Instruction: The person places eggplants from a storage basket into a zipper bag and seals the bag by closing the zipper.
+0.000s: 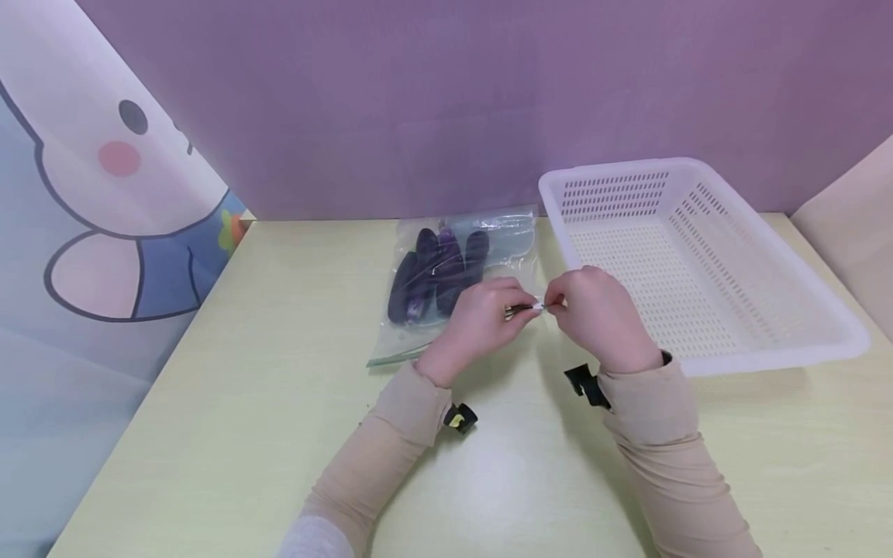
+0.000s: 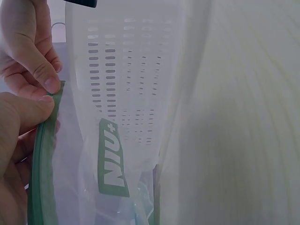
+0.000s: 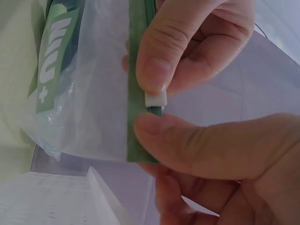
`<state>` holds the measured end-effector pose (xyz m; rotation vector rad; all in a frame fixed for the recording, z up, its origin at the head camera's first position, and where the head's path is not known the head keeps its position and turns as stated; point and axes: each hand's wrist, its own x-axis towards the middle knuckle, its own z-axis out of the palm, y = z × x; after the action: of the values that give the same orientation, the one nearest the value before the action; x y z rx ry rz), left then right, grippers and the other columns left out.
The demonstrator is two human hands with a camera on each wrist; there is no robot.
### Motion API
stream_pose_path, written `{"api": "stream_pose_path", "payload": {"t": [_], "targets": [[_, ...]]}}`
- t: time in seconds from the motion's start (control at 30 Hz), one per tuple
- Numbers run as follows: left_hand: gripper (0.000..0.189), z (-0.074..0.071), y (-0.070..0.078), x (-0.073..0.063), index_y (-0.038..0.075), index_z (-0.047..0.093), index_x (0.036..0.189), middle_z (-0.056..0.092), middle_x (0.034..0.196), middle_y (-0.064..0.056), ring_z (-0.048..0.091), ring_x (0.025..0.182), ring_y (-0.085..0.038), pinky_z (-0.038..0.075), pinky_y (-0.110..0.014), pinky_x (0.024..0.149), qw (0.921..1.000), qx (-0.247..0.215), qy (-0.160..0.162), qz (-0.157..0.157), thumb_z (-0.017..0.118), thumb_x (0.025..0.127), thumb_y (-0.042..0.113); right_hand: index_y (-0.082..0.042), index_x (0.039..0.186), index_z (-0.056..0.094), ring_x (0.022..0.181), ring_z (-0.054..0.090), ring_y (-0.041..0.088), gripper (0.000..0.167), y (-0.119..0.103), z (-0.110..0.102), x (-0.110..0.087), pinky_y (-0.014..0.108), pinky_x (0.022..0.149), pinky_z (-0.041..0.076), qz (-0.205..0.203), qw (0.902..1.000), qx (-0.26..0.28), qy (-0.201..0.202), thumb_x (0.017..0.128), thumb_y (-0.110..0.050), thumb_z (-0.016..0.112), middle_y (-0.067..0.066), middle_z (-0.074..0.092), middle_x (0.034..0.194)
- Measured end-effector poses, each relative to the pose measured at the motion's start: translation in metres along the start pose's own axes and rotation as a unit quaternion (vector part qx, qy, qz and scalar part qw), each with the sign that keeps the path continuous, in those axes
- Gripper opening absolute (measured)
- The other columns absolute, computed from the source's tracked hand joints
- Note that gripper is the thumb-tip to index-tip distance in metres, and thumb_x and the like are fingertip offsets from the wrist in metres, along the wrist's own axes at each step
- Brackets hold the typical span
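A clear zip bag (image 1: 512, 240) lies on the table with several dark purple eggplants (image 1: 449, 267) inside. Along its mouth runs a green zip strip (image 2: 43, 164) carrying a white slider (image 3: 156, 100). My left hand (image 1: 487, 314) pinches the strip, thumb tip right at the slider in the right wrist view. The bag's corner end of the strip is pinched between thumb and fingers of my right hand (image 1: 598, 316), just beyond the slider. Both hands' fingertips nearly meet there. A green printed label (image 2: 112, 159) shows on the bag's side.
A white perforated plastic basket (image 1: 760, 364) stands to the right, close beside the bag and my right hand. A purple panel (image 1: 391, 108) rises behind the pale table (image 1: 293, 310). At the left hangs a curtain with a cartoon print (image 1: 91, 256).
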<state>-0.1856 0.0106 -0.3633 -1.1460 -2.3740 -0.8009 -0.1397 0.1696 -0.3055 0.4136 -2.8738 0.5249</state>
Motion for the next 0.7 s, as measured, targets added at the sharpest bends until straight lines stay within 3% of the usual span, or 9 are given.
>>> {"api": "stream_pose_path", "payload": {"t": [0.23,0.7], "targets": [[0.011,0.0006,-0.0003,-0.0001,0.013,0.076,0.091,0.069,0.082,0.003,0.061,0.071,-0.009,0.050,-0.022,0.066,0.9997,-0.002,-0.024,-0.004,0.069,0.087,0.021,-0.005,0.076,0.074,0.076,0.058,0.033,0.007,0.0009,0.0029,-0.0017,0.046,0.068,0.049,0.026,0.9995,-0.011,0.015,0.073,0.001,0.071,0.010,0.070,0.077],[0.010,0.0000,0.0004,0.0000,0.015,0.076,0.089,0.070,0.081,0.006,0.062,0.071,-0.008,0.050,-0.023,0.064,0.9993,0.019,-0.032,0.002,0.071,0.085,0.022,-0.003,0.075,0.074,0.075,0.062,0.033,0.006,0.0015,0.0019,-0.0007,0.045,0.066,0.051,0.050,0.9987,-0.007,-0.001,0.074,0.002,0.070,0.011,0.071,0.075]]}}
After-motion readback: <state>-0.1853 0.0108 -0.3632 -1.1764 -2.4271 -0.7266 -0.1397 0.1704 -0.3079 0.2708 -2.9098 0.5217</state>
